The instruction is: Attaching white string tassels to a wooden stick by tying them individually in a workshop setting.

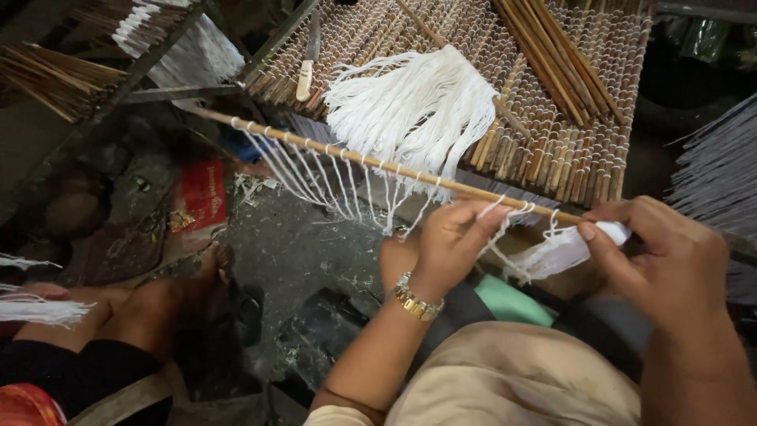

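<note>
- A thin bamboo stick [378,162], strung with white thread loops [331,181], slants across the scene's middle, its right end at the hands.
- The left hand [449,241] pinches thread against the stick.
- The right hand [670,260] clenches a white thread bundle [560,252].
- Beyond lies a woven stick mat [552,150] bearing a white thread hank [418,102].

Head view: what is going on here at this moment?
A person is working white string onto a thin wooden stick at the front edge of a mat of bound sticks. The left hand pinches string at the stick, a gold watch on its wrist. The right hand holds a small bundle of white string. A row of string loops already hangs along the stick. A loose hank of white string and a knife lie on the mat.
</note>
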